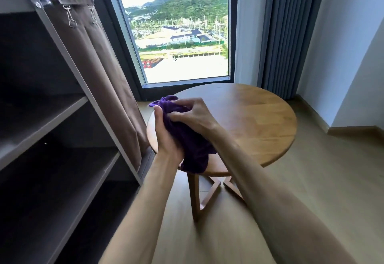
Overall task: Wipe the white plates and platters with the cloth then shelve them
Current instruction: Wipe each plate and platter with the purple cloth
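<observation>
Shelf unit (62,130) fills left side: grey metal frame, dark flat shelves, brown fabric cover (93,60) bunched back at its right post, hung w/ metal clips at top. Window (178,33) straight ahead, dark frame, hills & buildings outside; blue-grey pleated curtain (284,35) to its right, then white wall. Pale wood-look floor (311,180) open on right & toward camera.

Round table (249,122), center, warm wood, smooth top w/ visible plank seams, crossed wooden legs beneath. Left edge of tabletop sits close to shelf post & fabric cover; right & near sides have free floor around.

Purple cloth (187,137), soft, plush, crumpled, held above near-left part of tabletop, betw. both hands. Lower end hangs past table's front rim; upper end pokes out beyond fingers toward window.

Left hand (166,137) wrapped round cloth from left side, thumb up along it. Right hand (195,112) gripping cloth from above-right, fingers curled into top folds. Both forearms bare, reaching in from bottom of view. Hands slightly motion-blurred.
</observation>
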Action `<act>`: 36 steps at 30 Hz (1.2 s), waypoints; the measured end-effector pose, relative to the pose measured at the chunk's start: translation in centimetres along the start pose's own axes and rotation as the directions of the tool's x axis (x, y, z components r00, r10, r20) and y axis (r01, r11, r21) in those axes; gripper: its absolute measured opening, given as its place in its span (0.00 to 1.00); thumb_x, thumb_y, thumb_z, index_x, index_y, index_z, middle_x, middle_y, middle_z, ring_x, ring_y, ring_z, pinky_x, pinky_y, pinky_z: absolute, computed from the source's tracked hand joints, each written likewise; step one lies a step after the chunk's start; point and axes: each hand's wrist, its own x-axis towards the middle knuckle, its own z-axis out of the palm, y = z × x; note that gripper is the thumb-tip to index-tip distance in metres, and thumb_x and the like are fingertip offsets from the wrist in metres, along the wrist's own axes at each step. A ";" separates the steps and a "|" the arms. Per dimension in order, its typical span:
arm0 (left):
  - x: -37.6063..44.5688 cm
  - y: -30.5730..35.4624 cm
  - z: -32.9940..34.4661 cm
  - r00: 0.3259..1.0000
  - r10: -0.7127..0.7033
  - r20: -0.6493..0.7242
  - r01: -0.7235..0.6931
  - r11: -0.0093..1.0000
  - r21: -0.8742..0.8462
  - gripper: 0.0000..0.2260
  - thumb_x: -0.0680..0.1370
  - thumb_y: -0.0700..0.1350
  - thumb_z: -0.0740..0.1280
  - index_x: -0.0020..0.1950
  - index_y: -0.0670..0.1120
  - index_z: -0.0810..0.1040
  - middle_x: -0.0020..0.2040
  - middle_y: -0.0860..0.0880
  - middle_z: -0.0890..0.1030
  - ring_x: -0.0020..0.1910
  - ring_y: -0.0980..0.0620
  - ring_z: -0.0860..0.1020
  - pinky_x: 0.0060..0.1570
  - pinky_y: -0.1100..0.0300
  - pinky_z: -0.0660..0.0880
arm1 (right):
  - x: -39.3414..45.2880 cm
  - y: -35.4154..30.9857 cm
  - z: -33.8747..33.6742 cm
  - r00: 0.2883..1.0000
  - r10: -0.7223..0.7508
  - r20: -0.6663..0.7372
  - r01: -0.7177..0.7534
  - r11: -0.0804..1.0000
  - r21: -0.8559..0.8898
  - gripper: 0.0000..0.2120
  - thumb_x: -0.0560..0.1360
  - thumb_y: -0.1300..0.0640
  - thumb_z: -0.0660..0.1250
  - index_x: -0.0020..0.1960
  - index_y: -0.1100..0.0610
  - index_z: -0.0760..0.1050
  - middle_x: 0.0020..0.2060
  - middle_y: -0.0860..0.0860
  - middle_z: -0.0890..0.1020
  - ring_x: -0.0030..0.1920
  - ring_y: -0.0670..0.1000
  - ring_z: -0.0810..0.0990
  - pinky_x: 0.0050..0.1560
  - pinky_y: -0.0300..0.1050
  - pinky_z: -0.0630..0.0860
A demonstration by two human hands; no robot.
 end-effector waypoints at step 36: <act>-1.2 -0.1 -1.9 0.999 0.039 0.011 -0.037 0.991 -0.132 0.23 0.78 0.56 0.61 0.47 0.40 0.87 0.44 0.40 0.85 0.44 0.42 0.84 0.51 0.51 0.82 | -1.6 -1.1 0.5 0.972 0.213 0.104 -0.158 0.909 -0.385 0.09 0.67 0.54 0.77 0.47 0.49 0.85 0.45 0.52 0.84 0.48 0.54 0.81 0.53 0.51 0.82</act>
